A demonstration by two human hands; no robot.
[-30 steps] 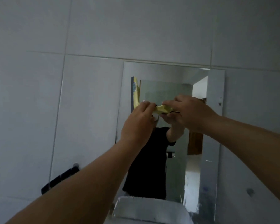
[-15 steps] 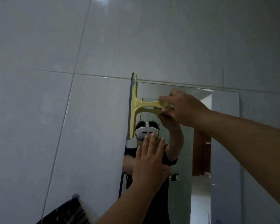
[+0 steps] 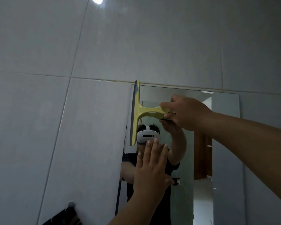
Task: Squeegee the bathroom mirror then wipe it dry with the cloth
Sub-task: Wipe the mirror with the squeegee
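Observation:
A rectangular mirror (image 3: 224,143) hangs on the grey tiled wall. A yellow squeegee (image 3: 137,114) stands with its dark blade upright along the mirror's top left edge. My right hand (image 3: 185,112) grips its handle from the right. My left hand (image 3: 151,166) is flat and open, fingers up, in front of the lower left part of the mirror and below the squeegee. Whether the palm touches the glass I cannot tell. No cloth is in sight.
Large grey wall tiles (image 3: 55,127) surround the mirror. A dark object (image 3: 65,216) hangs on a wall peg at the bottom left. The mirror reflects a person in a black shirt, a brown door and a bright floor.
My left hand has let go of the squeegee and dropped below it, fingers spread. The squeegee has shifted to the mirror's top left corner. The view has tilted upward.

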